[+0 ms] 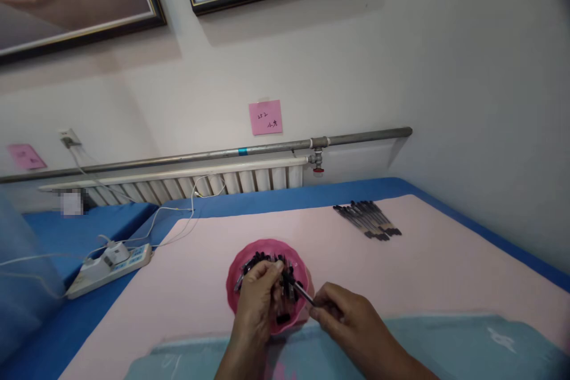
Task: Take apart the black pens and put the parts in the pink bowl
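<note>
Over the pink bowl [230, 285], my left hand [256, 300] pinches the dark end of a pen [303, 293]. My right hand [347, 314] grips the pen's other end, just beyond the bowl's right side. The pen slants down to the right between the two hands, its clear barrel partly showing. Black pen parts and clear barrels [257, 259] fill the bowl, some hidden behind my left hand. Farther back on the right, several pens with black ends [367, 219] lie side by side in a slanted row.
A pale pink sheet [191, 273] covers the blue table [285, 199], with a teal cloth [445, 338] along the near edge. At the left lies a white power strip [111, 270] with plugs and cables. A radiator [249, 181] and a pipe [365, 138] run along the wall behind.
</note>
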Motion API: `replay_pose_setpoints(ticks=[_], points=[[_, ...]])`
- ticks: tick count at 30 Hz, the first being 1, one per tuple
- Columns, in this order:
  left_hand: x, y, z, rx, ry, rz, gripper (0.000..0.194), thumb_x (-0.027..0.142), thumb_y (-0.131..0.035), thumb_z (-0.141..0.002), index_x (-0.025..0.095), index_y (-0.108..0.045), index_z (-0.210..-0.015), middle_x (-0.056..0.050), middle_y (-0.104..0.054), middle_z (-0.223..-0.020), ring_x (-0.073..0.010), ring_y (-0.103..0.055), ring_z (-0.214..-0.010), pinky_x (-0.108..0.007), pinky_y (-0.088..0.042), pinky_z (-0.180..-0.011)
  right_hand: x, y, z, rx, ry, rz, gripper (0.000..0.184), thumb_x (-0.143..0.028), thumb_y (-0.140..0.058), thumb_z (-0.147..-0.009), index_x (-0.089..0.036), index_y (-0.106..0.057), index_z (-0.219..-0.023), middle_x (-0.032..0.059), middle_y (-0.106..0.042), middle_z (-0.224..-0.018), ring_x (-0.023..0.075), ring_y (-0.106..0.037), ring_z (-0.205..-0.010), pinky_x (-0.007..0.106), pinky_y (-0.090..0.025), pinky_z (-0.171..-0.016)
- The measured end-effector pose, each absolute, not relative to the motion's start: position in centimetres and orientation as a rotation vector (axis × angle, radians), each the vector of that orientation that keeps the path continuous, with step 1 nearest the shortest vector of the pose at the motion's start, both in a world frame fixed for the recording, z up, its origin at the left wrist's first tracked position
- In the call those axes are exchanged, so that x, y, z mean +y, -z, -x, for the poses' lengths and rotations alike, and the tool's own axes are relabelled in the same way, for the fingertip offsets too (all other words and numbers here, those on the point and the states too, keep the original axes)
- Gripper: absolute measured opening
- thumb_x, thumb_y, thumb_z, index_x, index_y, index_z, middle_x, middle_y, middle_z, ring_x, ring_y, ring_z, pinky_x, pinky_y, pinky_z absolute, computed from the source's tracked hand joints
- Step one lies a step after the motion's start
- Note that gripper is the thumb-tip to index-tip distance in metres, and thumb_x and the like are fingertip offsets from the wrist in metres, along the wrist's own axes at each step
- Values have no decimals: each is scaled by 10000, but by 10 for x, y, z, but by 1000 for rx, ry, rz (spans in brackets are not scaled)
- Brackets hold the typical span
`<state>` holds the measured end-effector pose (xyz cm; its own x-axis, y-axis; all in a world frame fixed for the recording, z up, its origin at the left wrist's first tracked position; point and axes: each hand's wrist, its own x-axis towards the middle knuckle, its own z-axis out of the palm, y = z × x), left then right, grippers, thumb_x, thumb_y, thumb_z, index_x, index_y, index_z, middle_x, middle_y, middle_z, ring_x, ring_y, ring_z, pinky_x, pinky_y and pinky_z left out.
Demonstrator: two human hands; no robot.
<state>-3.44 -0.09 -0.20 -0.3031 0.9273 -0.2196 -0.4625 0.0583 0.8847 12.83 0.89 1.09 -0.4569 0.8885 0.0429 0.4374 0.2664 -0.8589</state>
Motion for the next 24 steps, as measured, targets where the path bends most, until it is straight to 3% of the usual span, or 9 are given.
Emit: replay_pose_setpoints(ticks=[3,7,12,16,20,24], points=[[-1,-1,46,1296,-1666,-541,408,469,-672,-613,197,-380,-529,109,-324,-330,-40,-248,-298,-175,-186,-334,7,-8,-129,-2106,-891,1165,118,-256,-574,-717,-215,-522,-618,4,-554,-645,171,-477,-667,272,-325,-610],[-5,-5,78,1689,-1668,-717,383,456,-639,-638,191,-395,-507,100,-326,-375,-55,-279,-365,-190,-208,-389,9,-7,-131,-2055,-960,1194,166,-305,-550,-744,-215,-503,-613,3,-529,-623,162,-460,-627,264,-325,-572],[-9,-6,101,2134,-1330,-1133,134,286,-541,-707,194,-620,-650,3,-577,-631,-149,-511,-625,-254,-366,-601,15,-12,-132,-1936,-1203,1166,210,-345,-504,-772,-209,-493,-613,-37,-432,-545,124,-389,-538,247,-307,-525],[-9,-11,95,2267,-1273,-1291,194,306,-523,-718,194,-679,-693,-63,-584,-726,-214,-533,-725,-332,-378,-720,17,-13,-132,-1904,-1275,1137,197,-335,-503,-765,-207,-508,-616,-44,-405,-522,120,-387,-537,244,-307,-527],[-9,-14,69,1800,-1407,-1103,216,390,-568,-711,195,-657,-726,-26,-574,-665,-161,-526,-621,-275,-398,-603,16,-14,-132,-1895,-1384,1101,166,-312,-510,-749,-203,-521,-624,-36,-441,-540,126,-416,-563,239,-320,-540],[-9,-9,43,1245,-1284,-807,286,453,-614,-685,170,-593,-713,74,-394,-419,-56,-299,-341,-200,-236,-370,12,-16,-130,-1865,-1465,1069,153,-313,-509,-753,-203,-525,-648,-37,-465,-555,123,-422,-559,237,-329,-554]])
